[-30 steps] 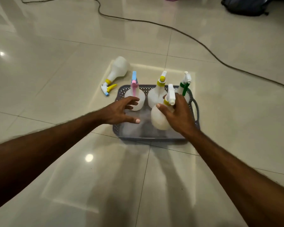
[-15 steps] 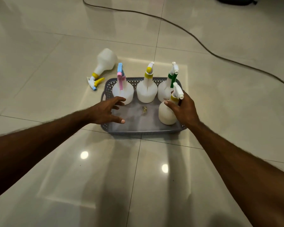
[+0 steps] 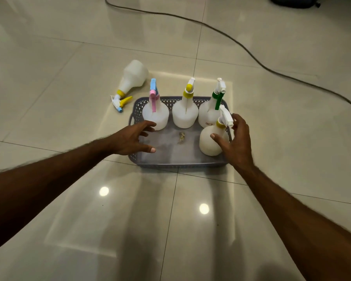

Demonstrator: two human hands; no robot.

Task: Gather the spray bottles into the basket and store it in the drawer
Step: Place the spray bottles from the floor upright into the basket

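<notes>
A grey plastic basket (image 3: 180,164) sits on the tiled floor. Three white spray bottles stand along its back: one with a pink and blue trigger (image 3: 155,117), one with a yellow collar (image 3: 185,117), one with a green trigger (image 3: 207,116). Another bottle with a white nozzle (image 3: 210,143) stands at the front right. My right hand (image 3: 236,142) is beside it with fingers spread, the thumb just touching its body. My left hand (image 3: 133,138) hovers open over the basket's left rim. One more bottle (image 3: 133,78) lies on its side on the floor, left of the basket.
A black cable (image 3: 251,55) runs across the floor behind the basket. A dark bag (image 3: 294,1) lies at the top right. A small scrap (image 3: 181,136) rests on the basket's bottom. No drawer is in view.
My right hand set the white-nozzle bottle at the basket's front right and opened its fingers off the neck. My left hand stayed by the left rim.
</notes>
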